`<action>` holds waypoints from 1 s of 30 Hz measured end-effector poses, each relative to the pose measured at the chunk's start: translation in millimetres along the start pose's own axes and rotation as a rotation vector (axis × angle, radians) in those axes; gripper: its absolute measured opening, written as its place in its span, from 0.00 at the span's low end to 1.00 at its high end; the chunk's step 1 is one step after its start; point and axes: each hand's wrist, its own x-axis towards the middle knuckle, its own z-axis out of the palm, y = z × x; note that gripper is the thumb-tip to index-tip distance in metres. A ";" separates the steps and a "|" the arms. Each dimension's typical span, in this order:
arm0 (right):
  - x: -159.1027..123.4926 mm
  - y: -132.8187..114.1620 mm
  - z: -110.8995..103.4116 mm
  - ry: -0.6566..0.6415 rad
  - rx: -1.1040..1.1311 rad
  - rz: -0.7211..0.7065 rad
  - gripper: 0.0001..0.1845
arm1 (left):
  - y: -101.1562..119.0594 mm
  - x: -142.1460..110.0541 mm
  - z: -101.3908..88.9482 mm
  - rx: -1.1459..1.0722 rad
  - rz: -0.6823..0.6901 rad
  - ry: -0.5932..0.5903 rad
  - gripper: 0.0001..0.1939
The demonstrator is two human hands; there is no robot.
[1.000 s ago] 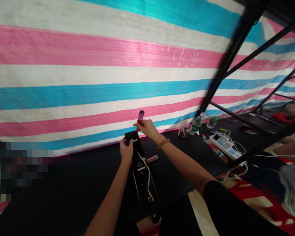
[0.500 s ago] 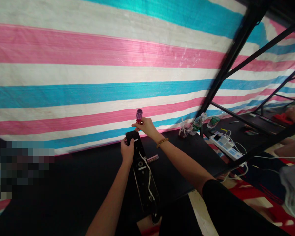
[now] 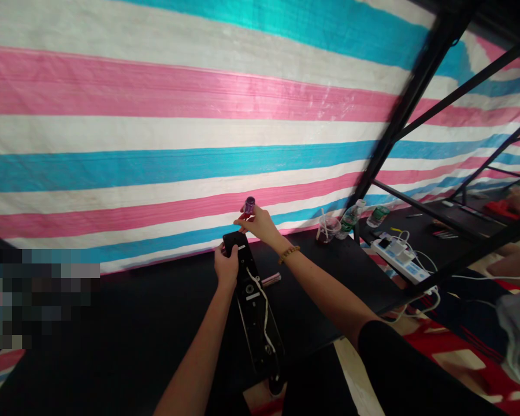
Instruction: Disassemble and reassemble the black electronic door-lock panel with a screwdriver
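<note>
A long black panel-shaped device (image 3: 252, 300) lies on the black table, with a white cable (image 3: 266, 312) running along its upper face. My left hand (image 3: 226, 264) is closed around the device's far end, thumb on top. Above that same end, my right hand (image 3: 260, 225) grips a screwdriver (image 3: 249, 204) by its purple see-through handle. The screwdriver leans with its handle up; fingers hide much of its lower part, and I cannot tell whether the tip touches the device. Just right of the device lies a small pinkish stick-like object (image 3: 272, 279).
A plastic cup with a straw (image 3: 328, 229) and a clear bottle (image 3: 350, 219) stand at the table's right rear. A white power strip (image 3: 399, 260) with cords sits beyond the black metal frame (image 3: 392, 124). Striped sheeting (image 3: 177, 167) hangs behind. Another person's arm (image 3: 513, 260) is at far right.
The screwdriver's handle has tilted to the right and dropped slightly in my right hand. My left hand keeps its hold on the device. The whole view has shifted a little.
</note>
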 end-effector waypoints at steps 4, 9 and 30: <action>-2.3 3.0 0.4 -0.073 0.032 -0.012 0.12 | -0.1 0.4 0.4 -0.003 0.003 0.000 0.25; -0.7 5.7 0.7 0.059 0.004 0.034 0.15 | -0.2 -0.1 0.5 -0.004 0.005 -0.001 0.26; -18.3 3.5 -6.7 0.192 -0.067 0.008 0.14 | 4.3 -2.8 1.7 0.049 -0.014 -0.028 0.29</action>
